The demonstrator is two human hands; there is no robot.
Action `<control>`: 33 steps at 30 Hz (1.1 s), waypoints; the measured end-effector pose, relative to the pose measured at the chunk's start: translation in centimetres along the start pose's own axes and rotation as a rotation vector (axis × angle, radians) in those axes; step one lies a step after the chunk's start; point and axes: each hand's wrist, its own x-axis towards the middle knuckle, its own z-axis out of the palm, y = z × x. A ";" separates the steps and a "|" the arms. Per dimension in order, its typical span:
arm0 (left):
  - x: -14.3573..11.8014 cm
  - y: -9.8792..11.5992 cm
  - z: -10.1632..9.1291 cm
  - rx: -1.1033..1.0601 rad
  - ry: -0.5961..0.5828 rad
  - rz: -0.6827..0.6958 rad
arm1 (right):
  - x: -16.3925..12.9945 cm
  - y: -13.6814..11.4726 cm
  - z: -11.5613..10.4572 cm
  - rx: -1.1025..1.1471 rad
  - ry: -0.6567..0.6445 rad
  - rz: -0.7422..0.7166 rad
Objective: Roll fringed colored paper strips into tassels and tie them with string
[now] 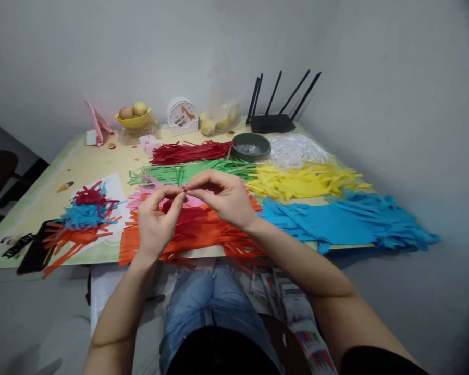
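Observation:
My left hand (156,219) and my right hand (224,198) meet fingertip to fingertip above the table. Both are closed in a pinch on a small dark-pink piece (184,188), mostly hidden by the fingers, so its kind is unclear. Beneath the hands lie orange fringed paper (219,234), pink fringed paper (197,202) and some red paper (191,224). Just behind them stretches green fringed paper (199,169). To the left, red, blue and orange paper tassels (86,213) rest partly on a white sheet (115,190).
Yellow (300,182), blue (336,221), dark red (191,152) and white fringes (297,148) cover much of the table. A dark green bowl (251,147), black router (272,123) and yellow fruit bowl (135,121) stand farther back. A black phone (35,250) lies front left.

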 end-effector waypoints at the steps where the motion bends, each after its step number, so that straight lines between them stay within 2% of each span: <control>1: 0.0 0.0 -0.2 0.041 -0.023 0.018 | 0.0 -0.1 -0.2 -0.056 -0.025 -0.030; 4: 0.0 0.0 -0.5 0.134 -0.073 0.050 | 0.1 -0.3 -0.6 -0.170 -0.109 -0.108; 7: -0.2 -0.1 -0.5 0.138 -0.056 0.044 | 0.3 -0.4 -0.9 -0.219 -0.147 -0.133; 12: -0.6 -0.5 -0.1 -0.028 -0.012 -0.018 | 0.2 -0.3 -0.6 -0.191 -0.128 -0.040; 15: -0.9 -0.7 0.0 0.036 0.003 0.012 | -0.2 0.0 -0.2 -0.115 -0.133 -0.008; 24: -1.7 -1.6 1.0 0.073 0.094 0.118 | -0.5 0.7 -0.1 -0.059 -0.129 -0.074; 30: -1.4 -1.5 0.8 0.008 0.004 0.034 | -0.4 0.6 -0.2 -0.082 -0.062 -0.060; 33: -1.3 -1.6 0.6 0.030 0.008 0.024 | -0.2 0.8 -0.3 -0.048 -0.119 -0.021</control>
